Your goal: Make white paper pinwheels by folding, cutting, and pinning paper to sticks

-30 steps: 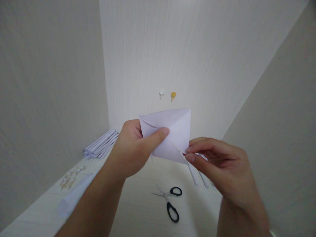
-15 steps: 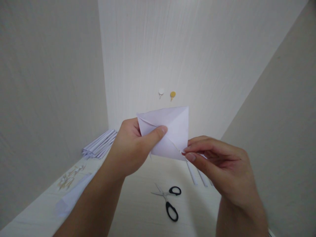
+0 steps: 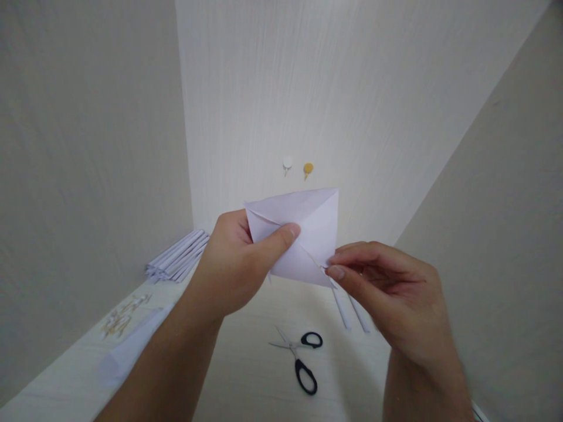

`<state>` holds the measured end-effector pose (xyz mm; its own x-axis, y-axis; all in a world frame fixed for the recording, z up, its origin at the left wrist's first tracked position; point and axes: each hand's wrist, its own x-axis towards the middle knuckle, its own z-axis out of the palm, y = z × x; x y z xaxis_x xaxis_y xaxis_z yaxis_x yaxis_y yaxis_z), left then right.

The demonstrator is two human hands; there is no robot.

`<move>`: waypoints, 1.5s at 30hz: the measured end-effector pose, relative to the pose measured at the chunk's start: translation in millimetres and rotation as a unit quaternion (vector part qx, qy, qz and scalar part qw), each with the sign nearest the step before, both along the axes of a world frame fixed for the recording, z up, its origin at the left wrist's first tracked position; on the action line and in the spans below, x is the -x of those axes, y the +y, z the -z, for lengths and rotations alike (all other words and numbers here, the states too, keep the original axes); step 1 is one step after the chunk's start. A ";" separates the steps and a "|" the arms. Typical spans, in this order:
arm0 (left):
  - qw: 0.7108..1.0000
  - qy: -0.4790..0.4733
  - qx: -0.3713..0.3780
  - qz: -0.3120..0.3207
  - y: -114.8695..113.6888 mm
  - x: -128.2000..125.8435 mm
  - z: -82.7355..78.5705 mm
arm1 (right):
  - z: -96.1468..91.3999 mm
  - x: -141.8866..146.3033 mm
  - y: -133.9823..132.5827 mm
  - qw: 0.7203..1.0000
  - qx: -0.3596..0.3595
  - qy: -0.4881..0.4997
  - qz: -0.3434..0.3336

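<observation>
My left hand (image 3: 240,255) holds a folded white paper square (image 3: 319,234) up in front of me, its thumb pressed flat near the middle and the other fingers behind. Diagonal creases and flap edges cross the paper, much like an envelope. At its lower right corner my right hand (image 3: 382,287) is closed, thumb and forefinger pinched together. A tiny thin curved bit shows at those fingertips, beside the slanting flap edge; its kind is too small to tell. Below lies a pair of scissors (image 3: 292,346) with black handles, blades spread, pointing left.
A pile of rolled white paper sticks (image 3: 178,256) lies at the left wall. Nearer are small gold and white pieces (image 3: 125,316) and a translucent sheet (image 3: 129,349). More paper sticks (image 3: 341,308) lie behind my right hand. White (image 3: 287,162) and yellow (image 3: 308,168) hooks are on the back wall.
My right fingertips have shifted slightly left and up along the paper's corner. The paper has moved very slightly right with my left hand. The scissors stay put.
</observation>
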<state>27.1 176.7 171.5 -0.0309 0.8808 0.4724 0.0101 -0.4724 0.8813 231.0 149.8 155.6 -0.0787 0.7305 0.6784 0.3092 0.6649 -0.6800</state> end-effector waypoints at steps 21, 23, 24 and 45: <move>1.000 0.004 0.004 -0.006 -0.7 -1.1 0.1 | 0.3 3.6 1.3 0.999 -0.007 0.035 0.014; 1.000 0.000 0.001 -0.008 -0.8 -1.1 1.0 | -0.1 4.1 0.9 0.999 -0.001 0.040 0.018; 1.000 -0.002 0.001 -0.008 -0.8 -1.1 1.5 | -0.3 4.3 0.7 0.999 0.001 0.043 0.020; 1.000 -0.018 0.009 0.015 -1.3 -3.1 0.9 | 0.0 6.8 3.1 0.995 0.029 0.094 -0.001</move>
